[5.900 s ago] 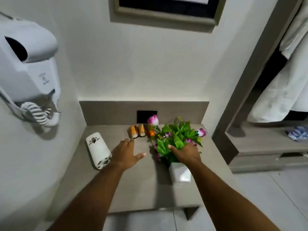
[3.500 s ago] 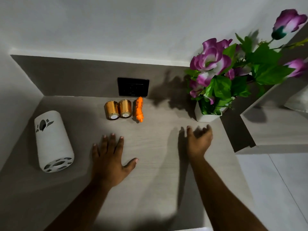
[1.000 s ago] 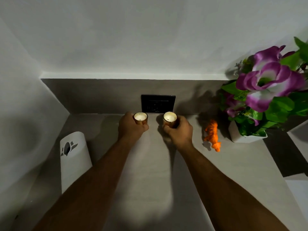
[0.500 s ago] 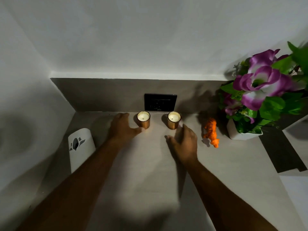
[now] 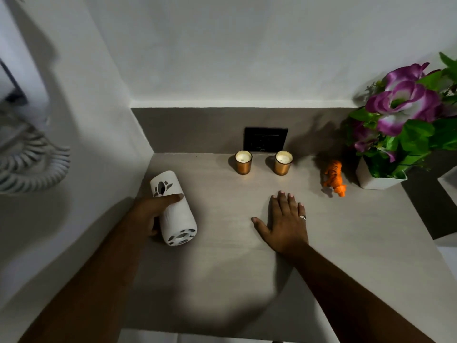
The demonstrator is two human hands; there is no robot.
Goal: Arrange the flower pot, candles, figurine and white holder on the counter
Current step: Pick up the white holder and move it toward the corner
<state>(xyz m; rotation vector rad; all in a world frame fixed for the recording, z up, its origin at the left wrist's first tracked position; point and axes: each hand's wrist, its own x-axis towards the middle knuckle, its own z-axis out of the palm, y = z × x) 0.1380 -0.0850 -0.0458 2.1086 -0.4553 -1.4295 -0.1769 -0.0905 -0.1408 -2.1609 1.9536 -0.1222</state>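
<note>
One grip, left hand (image 5: 150, 214), clasps lying white holder (image 5: 176, 214).

Surface: grey counter (image 5: 346, 243)
On it: white holder (image 5: 175, 214) lying, two candles (image 5: 243, 162) (image 5: 283, 163), tiger figurine (image 5: 334, 177), flower pot (image 5: 377, 178), right hand (image 5: 284, 224) flat

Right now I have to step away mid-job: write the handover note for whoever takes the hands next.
Left hand: wrapped around the white holder, which lies on its side at the counter's left.
Right hand: flat on the counter, palm down, holding nothing.
Done: two gold candles stand upright, apart, in front of the black wall socket. Flower pot stands in the back right corner.
Left: stand the holder up and place it. The orange tiger figurine, beside the pot, may still need positioning.
</note>
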